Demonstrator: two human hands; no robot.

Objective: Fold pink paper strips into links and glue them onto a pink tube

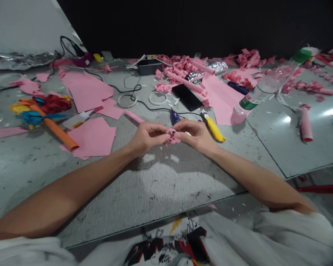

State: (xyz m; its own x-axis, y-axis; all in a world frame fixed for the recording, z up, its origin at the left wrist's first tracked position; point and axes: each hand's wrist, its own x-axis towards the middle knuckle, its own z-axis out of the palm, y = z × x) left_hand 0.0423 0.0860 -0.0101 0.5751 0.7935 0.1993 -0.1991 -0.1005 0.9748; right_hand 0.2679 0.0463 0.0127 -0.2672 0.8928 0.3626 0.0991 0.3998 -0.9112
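Between my two hands, just above the table, is a small curled piece of pink paper [172, 137]. My left hand [148, 137] pinches its left side with thumb and fingertips, and my right hand [196, 136] pinches the other side. A pink paper tube [133, 116] lies just behind my left hand. Behind my right hand are a blue glue gun [174, 116], partly hidden by the fingers, and a yellow-handled tool [215, 130].
Pink paper sheets [84, 90] and a multicoloured paper flower on an orange tube [57, 129] lie left. Behind are a black phone [187, 96], tape rolls [158, 98] and crumpled pink paper. A plastic bottle [262, 92] stands tilted-looking at right. Dark cable crosses the table.
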